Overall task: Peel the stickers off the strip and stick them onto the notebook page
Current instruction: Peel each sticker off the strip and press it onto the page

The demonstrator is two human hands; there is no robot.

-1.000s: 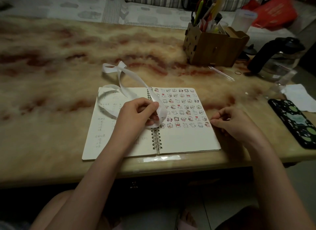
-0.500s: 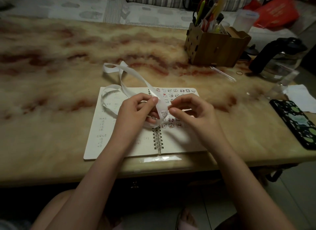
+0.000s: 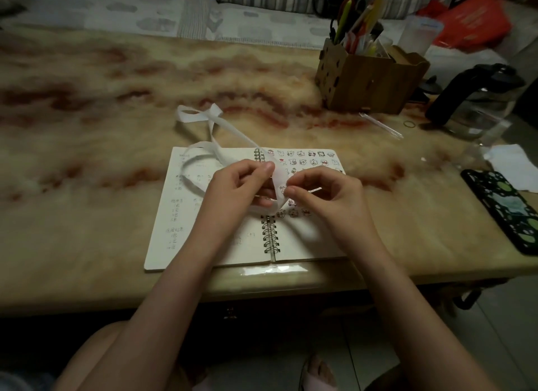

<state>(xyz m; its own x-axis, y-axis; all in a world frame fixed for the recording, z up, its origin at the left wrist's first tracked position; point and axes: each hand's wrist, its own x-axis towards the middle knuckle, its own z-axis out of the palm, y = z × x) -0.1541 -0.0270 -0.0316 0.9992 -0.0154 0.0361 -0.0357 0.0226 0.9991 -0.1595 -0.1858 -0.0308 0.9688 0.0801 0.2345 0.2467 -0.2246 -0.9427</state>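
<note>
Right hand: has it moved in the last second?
Yes. The right hand moved left, from the table right of the notebook to above its right page, where it pinches the sticker strip held by the left hand.

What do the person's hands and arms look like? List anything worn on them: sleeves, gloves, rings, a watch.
The left hand and right hand are bare: no gloves, rings, watch or bracelets show. The forearms are bare too, with no sleeve in view down to the picture's lower edge. The light is too dim to tell anything about the nails.
</note>
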